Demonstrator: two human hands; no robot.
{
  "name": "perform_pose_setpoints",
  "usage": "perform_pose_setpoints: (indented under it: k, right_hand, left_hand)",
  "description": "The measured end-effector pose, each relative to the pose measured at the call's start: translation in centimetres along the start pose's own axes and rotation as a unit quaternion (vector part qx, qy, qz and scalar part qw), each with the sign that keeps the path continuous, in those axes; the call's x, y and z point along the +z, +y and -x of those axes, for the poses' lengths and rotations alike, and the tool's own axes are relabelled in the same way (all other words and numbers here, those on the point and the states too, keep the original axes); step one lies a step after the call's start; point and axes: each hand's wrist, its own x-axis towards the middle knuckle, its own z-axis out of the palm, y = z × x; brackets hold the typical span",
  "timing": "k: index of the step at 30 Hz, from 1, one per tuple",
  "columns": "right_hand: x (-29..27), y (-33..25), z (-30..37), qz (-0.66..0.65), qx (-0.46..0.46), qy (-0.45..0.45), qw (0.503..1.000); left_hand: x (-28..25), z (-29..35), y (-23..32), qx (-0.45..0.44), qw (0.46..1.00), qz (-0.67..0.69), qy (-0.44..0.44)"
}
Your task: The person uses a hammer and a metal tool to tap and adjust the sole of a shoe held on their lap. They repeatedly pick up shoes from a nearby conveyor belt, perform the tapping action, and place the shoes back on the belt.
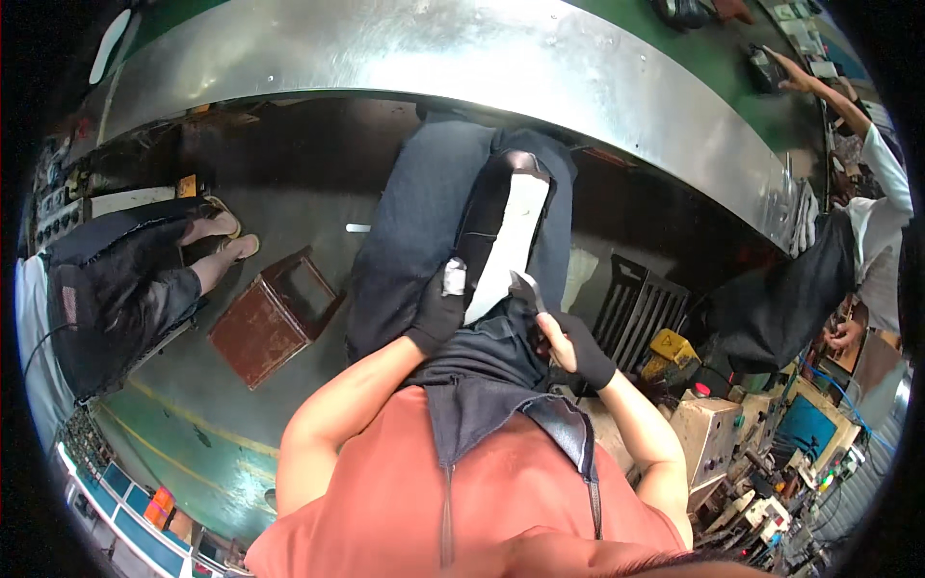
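Across my lap lies a black shoe upper (485, 217) with its long white insole (520, 220) facing up, its narrower end toward my waist. My left hand (439, 310), in a black fingerless glove with white wrapping on the thumb, closes on the near left side of the shoe. My right hand (578, 349), also gloved in black, is closed around a small grey metal tool (525, 291). The tool's tip is beside the near end of the insole; whether it touches cannot be made out. Most fingers of both hands are hidden.
A metal-topped bench (385, 48) runs across beyond my knees. A brown stool (260, 332) stands left, near a seated person (125, 289). To my right are a dark slatted crate (641, 313), a yellow part (673, 349), machinery (708, 433) and another person (882, 231).
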Motion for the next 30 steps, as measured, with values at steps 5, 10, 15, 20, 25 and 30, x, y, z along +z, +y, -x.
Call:
perform_pose_setpoints:
  k: [5, 10, 15, 20, 25, 30]
  right_hand:
    - [-2.7, -9.3, 1.8, 0.182, -0.085, -0.026, 0.979]
    - [-1.6, -12.7, 1.0, 0.252, -0.417, -0.051, 0.872]
    - [-3.1, -4.3, -1.5, 0.280, -0.187, 0.029, 0.941]
    - [-4.2, -4.4, 3.9, 0.195, -0.181, 0.086, 0.960]
    - [-2.2, -5.8, 4.0, 0.042, -0.144, 0.075, 0.986]
    - [-2.5, -5.5, 3.7, 0.018, -0.113, 0.022, 0.993]
  left_hand:
    - [0.1, -1.4, 2.7, 0.033, 0.991, -0.073, -0.110]
    - [-0.7, -1.6, 8.8, 0.063, 0.981, 0.063, -0.171]
    - [-4.0, -1.1, 7.7, 0.047, 0.963, -0.168, -0.204]
    - [-15.6, -2.9, 18.9, 0.127, 0.935, -0.196, -0.267]
    - [-5.1, -6.9, 16.0, 0.293, 0.946, -0.133, -0.029]
    - [-2.0, -4.5, 7.9, 0.114, 0.979, 0.011, -0.170]
